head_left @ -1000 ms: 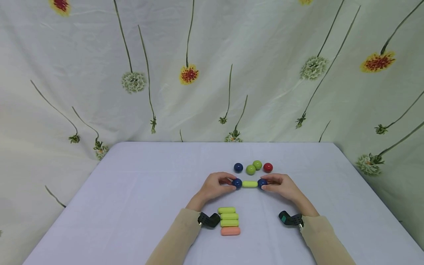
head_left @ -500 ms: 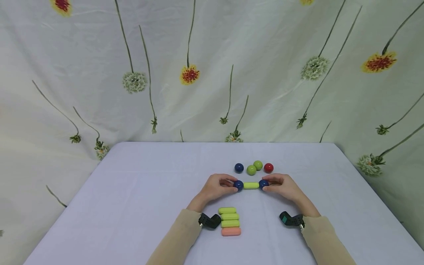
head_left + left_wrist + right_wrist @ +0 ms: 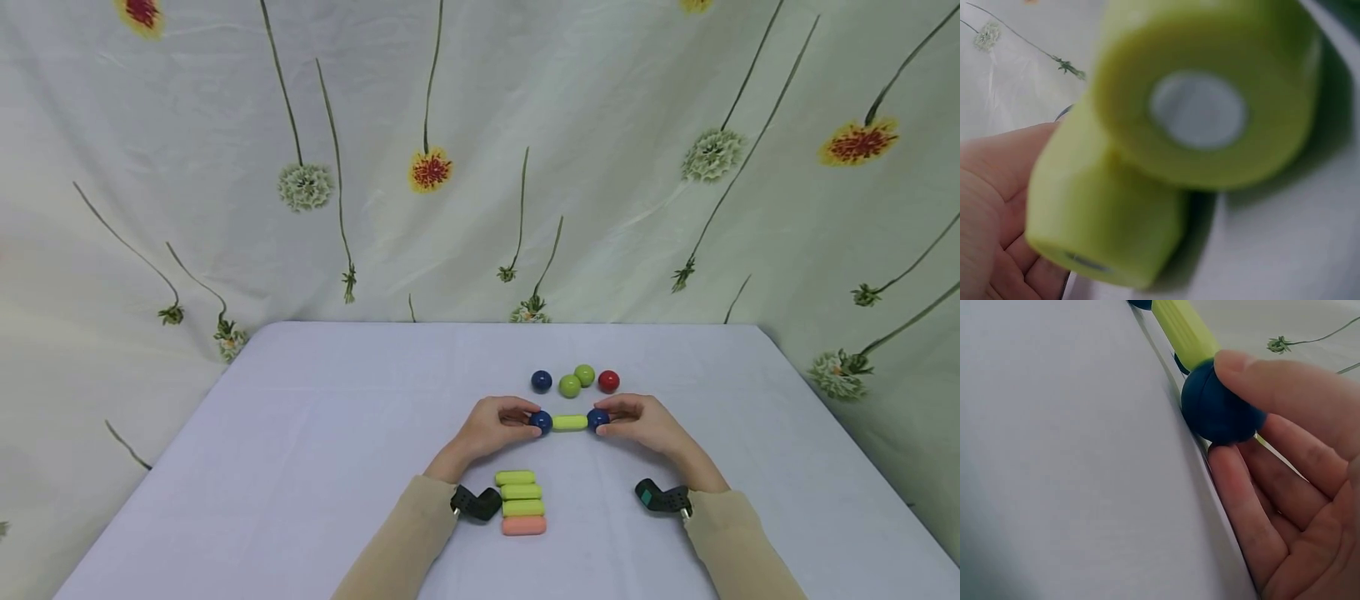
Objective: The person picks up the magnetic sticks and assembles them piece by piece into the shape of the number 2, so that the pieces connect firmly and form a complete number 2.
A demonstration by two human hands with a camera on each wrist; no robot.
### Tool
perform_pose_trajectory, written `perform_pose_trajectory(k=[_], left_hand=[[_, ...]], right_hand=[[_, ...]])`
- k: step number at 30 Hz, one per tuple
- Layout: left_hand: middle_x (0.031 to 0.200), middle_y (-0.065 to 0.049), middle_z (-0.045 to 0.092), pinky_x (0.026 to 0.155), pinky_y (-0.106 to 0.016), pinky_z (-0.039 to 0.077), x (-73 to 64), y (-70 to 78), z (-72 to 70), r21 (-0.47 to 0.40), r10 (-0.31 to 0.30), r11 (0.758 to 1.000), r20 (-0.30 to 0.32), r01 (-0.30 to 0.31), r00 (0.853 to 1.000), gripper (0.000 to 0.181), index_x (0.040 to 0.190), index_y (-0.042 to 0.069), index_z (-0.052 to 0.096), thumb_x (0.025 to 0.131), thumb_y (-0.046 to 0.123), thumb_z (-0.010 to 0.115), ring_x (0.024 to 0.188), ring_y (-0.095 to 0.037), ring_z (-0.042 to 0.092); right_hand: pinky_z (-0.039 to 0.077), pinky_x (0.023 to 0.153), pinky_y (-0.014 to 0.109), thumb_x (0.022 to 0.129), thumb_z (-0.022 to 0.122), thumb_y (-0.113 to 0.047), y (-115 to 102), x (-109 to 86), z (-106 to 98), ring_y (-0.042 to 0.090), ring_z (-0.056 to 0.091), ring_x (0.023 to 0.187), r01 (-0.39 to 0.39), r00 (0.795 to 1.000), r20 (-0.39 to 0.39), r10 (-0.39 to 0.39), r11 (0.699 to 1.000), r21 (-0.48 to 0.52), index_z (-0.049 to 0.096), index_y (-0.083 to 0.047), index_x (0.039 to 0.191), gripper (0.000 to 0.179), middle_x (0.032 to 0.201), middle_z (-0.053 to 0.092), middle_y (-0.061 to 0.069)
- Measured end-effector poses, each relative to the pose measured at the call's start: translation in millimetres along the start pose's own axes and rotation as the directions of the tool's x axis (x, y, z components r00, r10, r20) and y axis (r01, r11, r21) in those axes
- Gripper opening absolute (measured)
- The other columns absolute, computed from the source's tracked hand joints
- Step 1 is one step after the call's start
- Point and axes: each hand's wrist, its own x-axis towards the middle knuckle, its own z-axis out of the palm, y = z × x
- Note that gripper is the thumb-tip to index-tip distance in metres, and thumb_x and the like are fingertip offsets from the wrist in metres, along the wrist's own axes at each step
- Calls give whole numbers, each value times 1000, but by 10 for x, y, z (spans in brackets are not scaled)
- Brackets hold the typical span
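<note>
A yellow-green rod [image 3: 569, 422] lies crosswise between two dark blue balls, touching both. My left hand [image 3: 487, 427] pinches the left blue ball [image 3: 542, 423] between thumb and fingers. At the other end, my right hand [image 3: 639, 423] grips the right blue ball [image 3: 597, 420]. The right wrist view shows its thumb on top of that ball [image 3: 1213, 412] and fingertips at the far side, with the ridged rod [image 3: 1185, 331] against it. Close to the left wrist camera, blurred yellow-green rods [image 3: 1110, 212] with pale round ends cover most of the left hand [image 3: 997, 219]; its fingertips are hidden.
Beyond the hands sit a loose blue ball [image 3: 542, 382], two green balls [image 3: 570, 386] and a red ball [image 3: 608, 382]. Nearer, beside the left wrist, three yellow-green rods [image 3: 521, 492] and a salmon-coloured rod [image 3: 523, 526] lie in a stack-like row on the white-covered table [image 3: 337, 467].
Both hands, with the rod and two blue balls between them, have shifted slightly towards me. Their grip looks the same; the loose balls and rods stay put.
</note>
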Motion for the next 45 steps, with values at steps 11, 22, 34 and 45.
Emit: perform_pose_trajectory(k=[11, 22, 34, 45], left_hand=[[103, 2, 67, 79, -25, 50, -1, -22, 8, 3, 11, 1000, -7, -11, 1000, 32, 110, 12, 69, 80, 21, 76, 87, -9, 62], [103, 2, 67, 78, -24, 50, 9, -20, 20, 14, 11, 1000, -4, -11, 1000, 32, 110, 12, 69, 80, 21, 76, 88, -9, 62], [103, 2, 67, 78, -24, 50, 22, -41, 16, 14, 32, 999, -5, -32, 999, 32, 110, 13, 69, 81, 22, 75, 88, -10, 62], [102, 3, 67, 79, -24, 50, 15, -49, 19, 3, 5, 1000, -8, -5, 1000, 32, 110, 14, 69, 80, 23, 76, 89, -10, 62]], right_hand=[[48, 83, 28, 82, 73, -25, -27, -30, -95, 24, 61, 99, -12, 1000, 22, 11, 1000, 11, 62, 0, 118, 45, 114, 64, 14], [51, 69, 24, 86, 70, -24, 31, -7, -129, 14, 62, 81, -25, 977, -211, 29, 999, 21, 64, 0, 110, 34, 101, 67, 12], [50, 71, 23, 85, 71, -27, -83, 3, -112, 16, 61, 82, -11, 970, -244, 16, 1000, 20, 65, -2, 108, 35, 100, 67, 12], [50, 74, 24, 86, 71, -24, -342, -10, 0, 18, 62, 87, 49, 981, -191, -46, 999, 12, 64, 2, 108, 35, 98, 67, 9]])
